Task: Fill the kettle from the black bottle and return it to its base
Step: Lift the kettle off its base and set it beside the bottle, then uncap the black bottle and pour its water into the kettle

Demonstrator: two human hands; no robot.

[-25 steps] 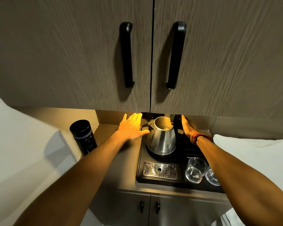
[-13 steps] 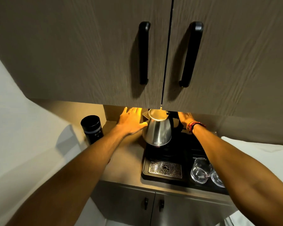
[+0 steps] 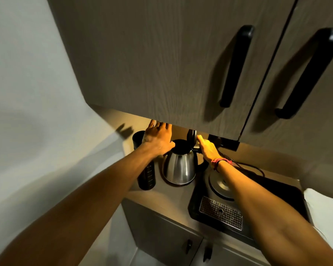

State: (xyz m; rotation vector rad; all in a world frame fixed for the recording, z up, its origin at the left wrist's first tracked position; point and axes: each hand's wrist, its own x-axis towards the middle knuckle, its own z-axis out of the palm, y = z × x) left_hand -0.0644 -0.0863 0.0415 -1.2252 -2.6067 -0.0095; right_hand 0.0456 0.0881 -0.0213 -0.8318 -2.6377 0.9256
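The steel kettle (image 3: 179,167) stands on the counter to the left of the black tray (image 3: 277,191), its lid tipped up and open. Its round base (image 3: 219,184) sits bare on the tray. My right hand (image 3: 208,150) holds the top of the kettle's handle, index finger stretched to the raised lid. The black bottle (image 3: 147,177) stands upright just left of the kettle, close to touching it. My left hand (image 3: 158,140) hovers open over the bottle's top, fingers spread, thumb at the kettle's rim. My left forearm hides the bottle's middle.
The upper cabinet (image 3: 181,64) hangs low over the counter and hides the back of the niche. A black cord (image 3: 246,167) runs behind the base. A metal drip grille (image 3: 220,213) lies at the tray's front. A white wall is on the left, white fabric (image 3: 325,208) on the right.
The kettle has left its base and moved left onto the counter next to the bottle, carried by my right hand. Its lid now stands open. My left hand shifted over the bottle.
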